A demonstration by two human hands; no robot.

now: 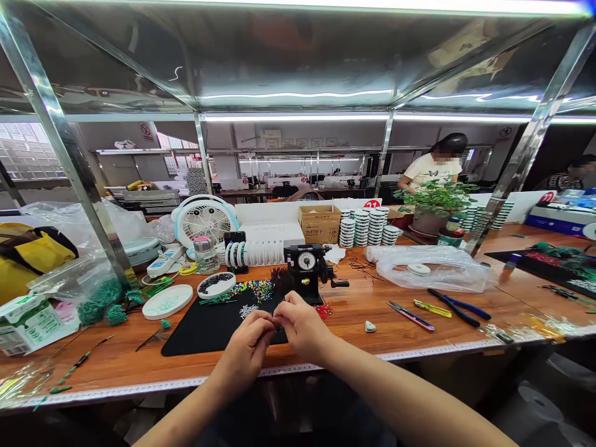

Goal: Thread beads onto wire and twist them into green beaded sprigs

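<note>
My left hand and my right hand meet above the near edge of a black mat. Their fingertips pinch a small dark piece, mostly hidden by the fingers, so its exact form is unclear. Just beyond them, coloured beads lie scattered on the mat, beside a round white dish of dark beads. A black hand-cranked winding counter with a round dial stands on the wooden bench, behind my right hand and out of contact with it.
Coloured-handled pliers and tweezers lie to the right, below a clear plastic bag. Stacked white spools and a potted plant stand behind. Green bundles lie left. A person stands beyond the bench. Metal shelf posts rise at both sides.
</note>
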